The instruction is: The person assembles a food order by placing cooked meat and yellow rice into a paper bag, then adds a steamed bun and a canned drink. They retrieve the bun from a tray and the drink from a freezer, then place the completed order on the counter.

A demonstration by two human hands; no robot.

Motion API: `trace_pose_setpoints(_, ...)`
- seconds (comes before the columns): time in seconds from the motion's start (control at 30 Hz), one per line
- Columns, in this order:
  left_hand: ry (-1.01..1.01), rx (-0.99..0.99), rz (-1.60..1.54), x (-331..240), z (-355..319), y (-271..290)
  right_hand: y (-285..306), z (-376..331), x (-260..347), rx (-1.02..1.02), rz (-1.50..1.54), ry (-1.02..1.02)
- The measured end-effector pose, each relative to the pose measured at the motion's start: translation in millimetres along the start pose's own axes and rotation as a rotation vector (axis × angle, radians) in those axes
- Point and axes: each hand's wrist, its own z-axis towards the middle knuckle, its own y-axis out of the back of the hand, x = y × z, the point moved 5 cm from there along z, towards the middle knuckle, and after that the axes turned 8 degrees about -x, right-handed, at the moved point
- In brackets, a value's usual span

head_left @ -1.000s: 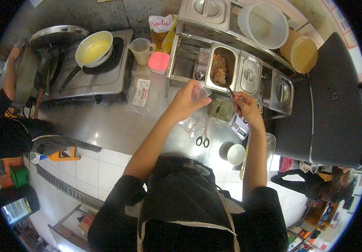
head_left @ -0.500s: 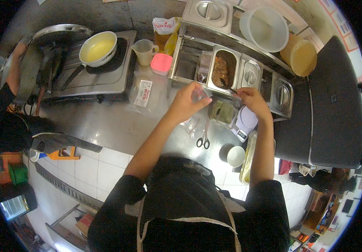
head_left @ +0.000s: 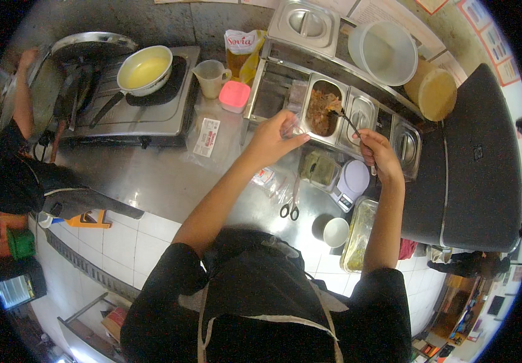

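A clear thin plastic bag (head_left: 298,128) is pinched in my left hand (head_left: 276,139), beside the near left edge of a steel food pan (head_left: 308,112). Brown chopped food with orange bits (head_left: 320,118) fills much of that pan. My right hand (head_left: 377,150) grips a dark-headed spoon (head_left: 350,123) by its handle, to the right of the pan. The spoon's head sits at the food and seems to carry some of it. Just below my hands stand a lidded clear tub with green contents (head_left: 320,167) and a pale kitchen scale (head_left: 353,178).
Scissors (head_left: 290,211), a white bowl (head_left: 336,232) and a glass tray (head_left: 360,233) lie near the front edge. A pink box (head_left: 234,97) and measuring jug (head_left: 211,78) stand beside the stove (head_left: 170,115), which bears a pan (head_left: 146,89). Another person's arm (head_left: 23,97) is far left.
My right hand has moved slightly right and down, and the spoon's head has shifted from the pan's near end up to its right side. My left hand still holds the bag.
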Motion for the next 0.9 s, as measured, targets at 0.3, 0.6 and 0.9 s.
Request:
trace_pose_setpoints(0.3, 0.059, -0.018, -0.02, -15.4, 14.1, -13.1, -34.1, -43.3, 22.4, 0.002, 0.017, 0.189)
trace_pose_setpoints(0.6, 0.07, 0.084, 0.052, -21.1, 18.3, -7.0, -25.4, -52.1, 35.2, -0.026, -0.289, 0.331)
trace_pose_setpoints(0.9, -0.148, 0.311, 0.163, -46.6, 21.1, -10.3, -14.3, -60.6, 111.6, 0.111, -0.842, 0.45)
